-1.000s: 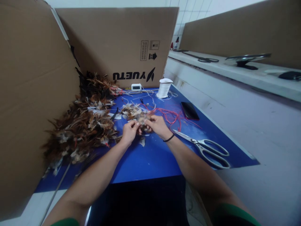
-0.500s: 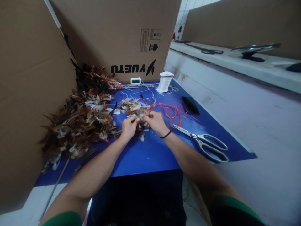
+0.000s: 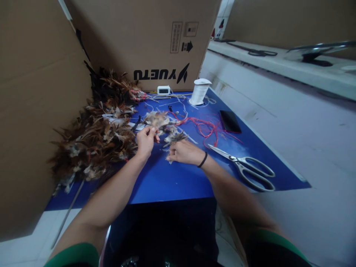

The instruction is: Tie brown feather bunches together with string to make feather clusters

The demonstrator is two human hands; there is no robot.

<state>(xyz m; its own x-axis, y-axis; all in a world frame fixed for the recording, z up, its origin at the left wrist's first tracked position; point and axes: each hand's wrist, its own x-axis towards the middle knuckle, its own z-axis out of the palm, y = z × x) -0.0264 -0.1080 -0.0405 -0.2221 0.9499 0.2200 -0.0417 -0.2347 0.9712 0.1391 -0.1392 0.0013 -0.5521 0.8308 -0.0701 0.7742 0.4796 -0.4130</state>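
My left hand [image 3: 146, 142] is closed in a pinch at the near left edge of a loose heap of tan and white feathers [image 3: 155, 118]; what its fingertips hold is too small to make out. My right hand [image 3: 186, 152] is lower and to the right, fingers curled down and together on a pale feather [image 3: 170, 161] at the table surface. Just beyond its knuckles lies a tuft of grey-black feathers [image 3: 175, 136]. Behind these, a tangle of red string [image 3: 207, 128] spreads rightward.
A large pile of brown feather bundles [image 3: 97, 141] covers the left side of the blue table [image 3: 172, 189]. Scissors [image 3: 244, 167] lie at right, with a phone [image 3: 230, 121] beyond. A white spool [image 3: 199, 92] and small digital display [image 3: 163, 90] stand before a cardboard box [image 3: 144, 40].
My hands were together over a feather tuft and have come apart. The left has moved left and up, the right down toward the table. The view has shifted slightly.
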